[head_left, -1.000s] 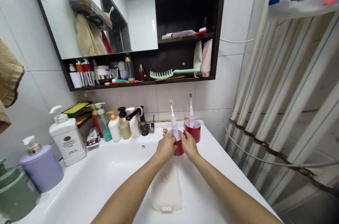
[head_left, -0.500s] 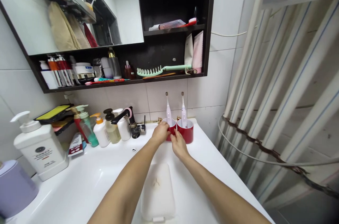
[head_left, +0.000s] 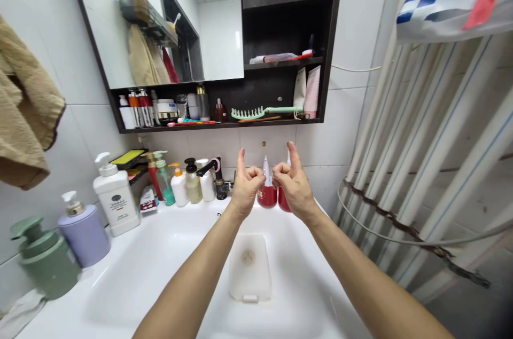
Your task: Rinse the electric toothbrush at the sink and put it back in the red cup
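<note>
Fingers curled into fists on left hand and right hand, thumbs up, I see nothing gripped. Red cups just behind, at sink back rim (toothbrush inside). Faucet, bottles left; curtain crowds right; open room below hands.

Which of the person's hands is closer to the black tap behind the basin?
Left. The left hand, fist closed with thumb up, is just right of the black tap, not touching it. The right hand, also thumb up, is farther right, before the red cups.
</note>
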Demonstrator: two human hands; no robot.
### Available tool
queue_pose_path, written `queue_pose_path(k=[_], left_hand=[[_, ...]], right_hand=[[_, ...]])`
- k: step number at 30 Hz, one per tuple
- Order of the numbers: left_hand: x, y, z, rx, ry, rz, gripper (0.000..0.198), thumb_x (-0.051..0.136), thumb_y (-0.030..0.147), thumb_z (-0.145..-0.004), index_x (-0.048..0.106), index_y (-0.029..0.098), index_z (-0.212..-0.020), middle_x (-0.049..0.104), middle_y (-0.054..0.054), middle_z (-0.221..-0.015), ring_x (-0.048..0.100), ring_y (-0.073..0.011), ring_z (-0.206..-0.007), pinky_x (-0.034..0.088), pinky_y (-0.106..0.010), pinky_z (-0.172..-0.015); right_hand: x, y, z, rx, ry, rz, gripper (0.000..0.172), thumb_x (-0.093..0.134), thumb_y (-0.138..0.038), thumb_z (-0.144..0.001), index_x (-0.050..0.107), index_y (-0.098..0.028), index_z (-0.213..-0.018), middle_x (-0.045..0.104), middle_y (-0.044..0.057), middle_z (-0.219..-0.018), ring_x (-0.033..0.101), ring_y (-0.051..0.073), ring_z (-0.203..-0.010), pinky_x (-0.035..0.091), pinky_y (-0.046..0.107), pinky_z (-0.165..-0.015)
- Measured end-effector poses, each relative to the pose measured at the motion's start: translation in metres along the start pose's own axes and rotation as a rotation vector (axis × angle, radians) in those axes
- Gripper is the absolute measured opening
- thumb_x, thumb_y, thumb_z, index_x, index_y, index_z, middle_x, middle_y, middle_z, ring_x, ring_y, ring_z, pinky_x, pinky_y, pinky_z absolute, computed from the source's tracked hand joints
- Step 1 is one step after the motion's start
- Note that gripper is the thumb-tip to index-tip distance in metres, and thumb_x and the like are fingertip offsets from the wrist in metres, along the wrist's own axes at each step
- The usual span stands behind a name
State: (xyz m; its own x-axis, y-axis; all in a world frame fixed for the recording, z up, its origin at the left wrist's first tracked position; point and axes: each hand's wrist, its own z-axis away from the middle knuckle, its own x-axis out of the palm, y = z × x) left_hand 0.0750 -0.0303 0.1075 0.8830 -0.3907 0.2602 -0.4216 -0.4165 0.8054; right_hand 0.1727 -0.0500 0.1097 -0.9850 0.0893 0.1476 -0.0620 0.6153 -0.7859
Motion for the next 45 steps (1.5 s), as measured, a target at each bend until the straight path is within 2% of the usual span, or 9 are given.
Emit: queue_pose_path(k=[4, 7, 12, 19, 22, 26, 30, 36, 45], left_hand=[[0.009, 0.02, 0.012, -0.037, -0.036, 0.132, 0.077, 0.057, 0.02, -0.054, 0.015, 0.023, -0.117, 0.043, 0.009, -0.05, 0.039, -0.0032, -0.045, 0.032, -0.018, -0.05], [0.007, 0.02, 0.015, -0.191, 0.0, 0.191, 0.041, 0.049, 0.043, -0.059, 0.046, 0.013, -0.087, 0.041, 0.007, -0.042, 0.035, -0.0032, -0.036, 0.026, -0.017, -0.039], [0.007, 0.02, 0.016, -0.47, -0.09, 0.185, 0.059, 0.009, 0.066, -0.06, 0.035, 0.016, -0.042, 0.03, 0.003, -0.026, 0.023, -0.0037, -0.024, 0.012, -0.017, -0.031], [0.007, -0.006, 0.02, -0.57, -0.029, 0.09, 0.059, 0.01, 0.068, -0.057, 0.032, 0.016, -0.04, 0.03, 0.003, -0.026, 0.023, -0.0033, -0.024, 0.011, -0.018, -0.032], [-0.004, -0.032, 0.03, -0.662, 0.049, 0.024, 0.056, 0.019, 0.067, -0.056, 0.035, 0.015, -0.043, 0.033, 0.004, -0.029, 0.025, -0.0028, -0.026, 0.013, -0.017, -0.034], [-0.016, -0.057, 0.041, -0.74, 0.06, -0.053, 0.051, 0.031, 0.063, -0.056, 0.041, 0.014, -0.054, 0.039, 0.004, -0.036, 0.031, -0.003, -0.031, 0.018, -0.017, -0.036], [-0.02, -0.066, 0.043, -0.719, 0.001, -0.128, 0.038, 0.043, 0.051, -0.058, 0.044, 0.013, -0.06, 0.042, 0.005, -0.043, 0.035, -0.0034, -0.035, 0.022, -0.018, -0.038], [-0.022, -0.065, 0.046, -0.626, 0.052, -0.267, 0.021, 0.045, 0.034, -0.062, 0.047, 0.013, -0.06, 0.049, 0.0, -0.056, 0.043, -0.0055, -0.047, 0.031, -0.019, -0.046], [-0.015, -0.083, 0.051, -0.248, -0.038, -0.631, 0.037, 0.053, 0.025, -0.057, 0.049, 0.015, -0.093, 0.053, -0.007, -0.096, 0.047, -0.0152, -0.086, 0.035, -0.026, -0.073]], right_hand=[[0.014, -0.019, 0.011, 0.043, 0.01, -0.145, 0.058, 0.045, -0.02, -0.062, 0.022, -0.029, -0.115, 0.041, -0.011, -0.052, 0.035, 0.002, -0.038, 0.033, 0.014, -0.039], [0.014, -0.017, 0.013, 0.129, 0.117, -0.118, 0.026, 0.041, -0.038, -0.066, 0.047, -0.018, -0.082, 0.039, -0.009, -0.045, 0.033, 0.002, -0.033, 0.029, 0.015, -0.034], [0.014, -0.012, 0.015, 0.19, 0.123, 0.008, 0.045, 0.026, -0.057, -0.065, 0.033, -0.017, -0.044, 0.033, -0.007, -0.034, 0.028, 0.003, -0.027, 0.023, 0.016, -0.029], [-0.005, 0.027, 0.003, 0.236, 0.206, 0.432, 0.043, 0.029, -0.054, -0.065, 0.034, -0.019, -0.04, 0.038, -0.003, -0.037, 0.041, 0.01, -0.039, 0.032, 0.022, -0.04], [-0.034, 0.057, -0.01, 0.247, 0.315, 0.663, 0.025, 0.047, -0.042, -0.059, 0.048, -0.018, -0.054, 0.052, 0.004, -0.068, 0.048, 0.018, -0.071, 0.036, 0.027, -0.059], [-0.07, 0.089, -0.017, 0.33, 0.343, 0.883, 0.016, 0.057, -0.024, -0.051, 0.055, -0.018, -0.067, 0.044, 0.008, -0.097, 0.042, 0.024, -0.09, 0.033, 0.032, -0.069], [-0.087, 0.097, -0.011, 0.373, 0.24, 1.023, 0.008, 0.053, -0.024, -0.056, 0.055, -0.018, -0.061, 0.048, 0.006, -0.084, 0.047, 0.021, -0.082, 0.034, 0.03, -0.066], [-0.093, 0.069, 0.027, 0.34, 0.062, 1.142, 0.013, 0.05, -0.028, -0.06, 0.055, -0.017, -0.063, 0.047, 0.007, -0.081, 0.047, 0.021, -0.078, 0.033, 0.03, -0.066], [-0.038, 0.066, 0.089, 0.236, -0.269, 1.03, 0.01, 0.05, -0.022, -0.061, 0.057, -0.018, -0.067, 0.047, 0.006, -0.093, 0.047, 0.017, -0.084, 0.035, 0.026, -0.073]])
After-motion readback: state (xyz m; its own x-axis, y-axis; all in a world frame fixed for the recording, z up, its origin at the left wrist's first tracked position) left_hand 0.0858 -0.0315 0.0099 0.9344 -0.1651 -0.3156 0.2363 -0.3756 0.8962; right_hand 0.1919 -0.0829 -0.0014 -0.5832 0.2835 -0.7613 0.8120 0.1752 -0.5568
